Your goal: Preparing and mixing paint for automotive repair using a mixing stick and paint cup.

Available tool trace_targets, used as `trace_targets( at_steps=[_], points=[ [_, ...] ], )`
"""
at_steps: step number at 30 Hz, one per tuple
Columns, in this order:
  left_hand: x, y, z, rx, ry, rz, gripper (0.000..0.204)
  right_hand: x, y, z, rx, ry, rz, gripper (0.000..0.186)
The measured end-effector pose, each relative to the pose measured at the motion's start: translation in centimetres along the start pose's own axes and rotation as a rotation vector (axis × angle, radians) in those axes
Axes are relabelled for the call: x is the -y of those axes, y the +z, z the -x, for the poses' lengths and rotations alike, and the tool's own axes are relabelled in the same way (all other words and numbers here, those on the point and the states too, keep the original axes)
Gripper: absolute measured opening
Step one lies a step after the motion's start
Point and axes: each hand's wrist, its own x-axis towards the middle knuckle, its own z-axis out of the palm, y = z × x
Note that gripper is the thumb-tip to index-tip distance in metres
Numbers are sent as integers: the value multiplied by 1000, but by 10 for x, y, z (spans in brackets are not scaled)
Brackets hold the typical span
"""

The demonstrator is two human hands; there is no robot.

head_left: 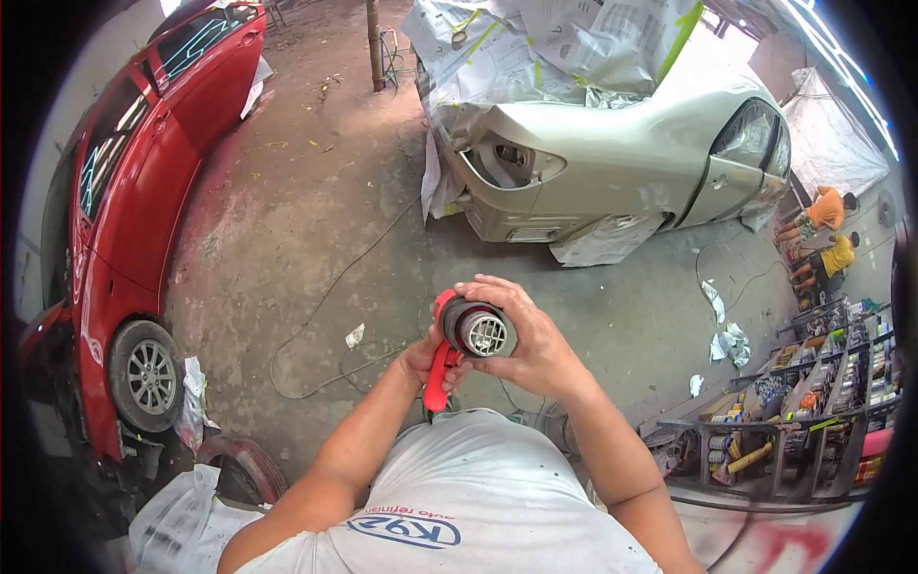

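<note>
A red and black heat gun point(443, 368) is held up in front of my waist. Its round metal nozzle point(485, 334), covered by a grille, faces toward me, and the red handle points down. My left hand point(424, 358) is closed round the upper part of the handle, its fingers partly hidden behind the tool. Curled over the dark barrel from the right side is my right hand point(535, 340), thumb below the nozzle and fingers over the top. A thin dark cord point(330, 295) loops across the floor beyond; its link to the gun is hidden.
A red car point(120, 230) stands at left. Ahead is a beige car point(583, 158), partly masked with paper and sheeting point(602, 43). A rack of cans and supplies point(784, 411) is at right, with two people point(822, 234) beyond. A tyre point(244, 464) lies low at left.
</note>
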Motion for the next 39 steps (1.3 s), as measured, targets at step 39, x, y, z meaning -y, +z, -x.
trace_targets(
  at_steps=[39],
  points=[
    [12, 156, -45, -526, 155, -122, 63, -60, -27, 16, -652, 181, -1023, 50]
  ],
)
